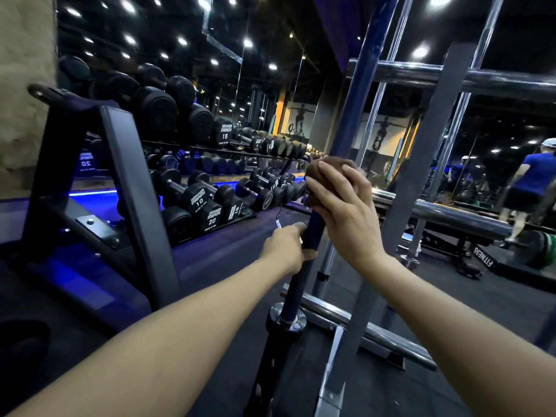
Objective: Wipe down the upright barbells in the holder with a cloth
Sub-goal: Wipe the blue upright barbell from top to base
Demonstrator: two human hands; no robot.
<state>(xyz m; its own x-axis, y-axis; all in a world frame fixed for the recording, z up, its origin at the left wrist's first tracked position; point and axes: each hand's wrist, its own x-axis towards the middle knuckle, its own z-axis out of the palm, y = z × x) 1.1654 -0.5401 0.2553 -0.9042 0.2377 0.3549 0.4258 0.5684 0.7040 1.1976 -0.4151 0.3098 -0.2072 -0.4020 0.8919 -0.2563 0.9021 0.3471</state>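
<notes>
A dark blue barbell [356, 94] stands nearly upright, leaning slightly, with its lower end in a black holder [272, 356] on the floor. My left hand [287, 249] grips the bar's shaft low down. Higher on the same bar, my right hand [343, 206] wraps a brown cloth [326, 167] around the shaft; the cloth bulges out above my fingers. A chrome collar [288, 317] sits where the bar meets its sleeve. A second, chrome barbell [376, 109] stands just behind.
A dumbbell rack [192, 152] runs along the mirrored wall at left, its black frame [126, 188] close to my left arm. A grey upright post [421, 164] and chrome cross bars [466, 82] stand at right. A person in blue [529, 188] stands at far right.
</notes>
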